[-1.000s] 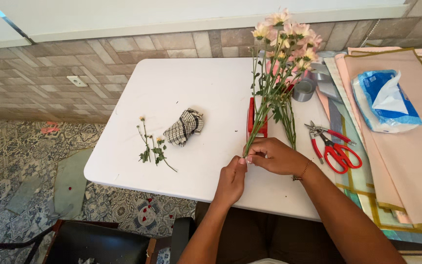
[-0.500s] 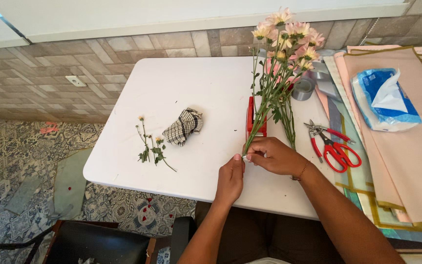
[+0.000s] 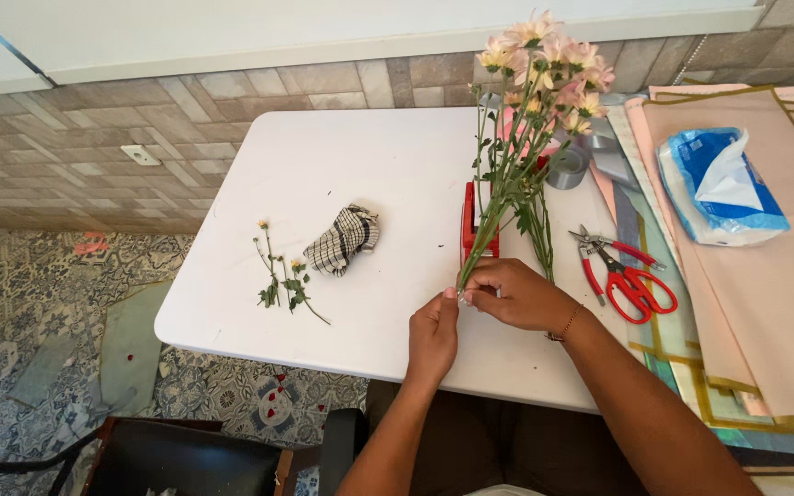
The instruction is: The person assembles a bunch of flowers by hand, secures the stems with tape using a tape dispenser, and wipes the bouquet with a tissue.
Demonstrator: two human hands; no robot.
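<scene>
Both hands met at the stem ends of the flowers (image 3: 516,156), over the table (image 3: 323,174): right hand (image 3: 516,296) clenched round the stems, left hand (image 3: 434,332) pinching their tips.

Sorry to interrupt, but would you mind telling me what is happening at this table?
A person's right hand grips a bunch of pink flowers by the stem ends over the white table, while the left hand pinches the stem tips. Red scissors lie to the right; a checked cloth and loose sprigs lie to the left.
</scene>
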